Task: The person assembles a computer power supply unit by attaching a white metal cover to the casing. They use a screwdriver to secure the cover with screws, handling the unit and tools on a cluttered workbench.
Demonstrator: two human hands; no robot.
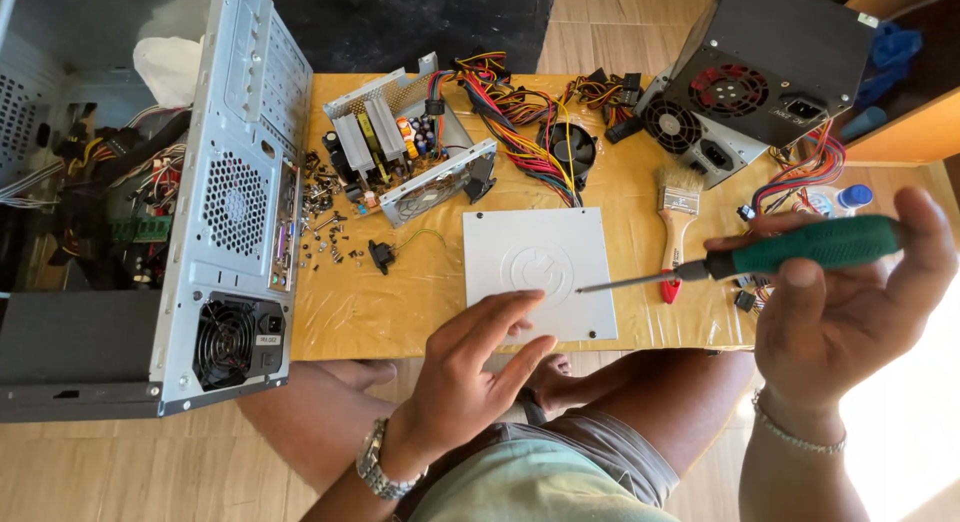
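Resting the left hand with spread, open fingers on the near edge of a flat white metal cover plate, gripping nothing, just pressing lightly on its near left corner. Holding a green-handled screwdriver in the right hand, fingers closed around the handle, thumb lying along its near side, and pointing the thin shaft left so that the tip is hovering just over the plate's right edge. Lying flat near the middle of a yellow plastic-covered low table, the plate is sitting just near of an opened power supply with its circuit board and coils exposed. Trailing right from that unit, a tangle of coloured cables is running toward a loose black fan. Lying right of the plate, a paintbrush with a red-tipped wooden handle. Standing at far right, two more closed power supplies, one stacked on the other. Standing at far left, an open computer case with its rear panel facing right, and small screws scattered beside it.
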